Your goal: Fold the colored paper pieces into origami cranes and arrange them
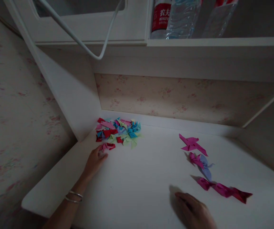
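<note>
The left hand curves half-open against a pink origami piece, grip unclear; the right hand curls its fingers loosely, any contents hidden.

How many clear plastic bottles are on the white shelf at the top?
3 visible: a red-labelled clear bottle at the left, a second clear bottle next to it, and a third clear bottle farther right. More may be hidden behind.

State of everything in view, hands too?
Left hand: at the pink paper, grip unclear
Right hand: partly curled, contents unclear
Pink paper: folded
Paper pile: folded pieces, overlapping
Pinwheel-shaped paper: folded, lying on desk
Purple paper: folded
Bracelets: worn, left wrist
Red-labelled bottle: upright
Cable: hanging, looped
</note>
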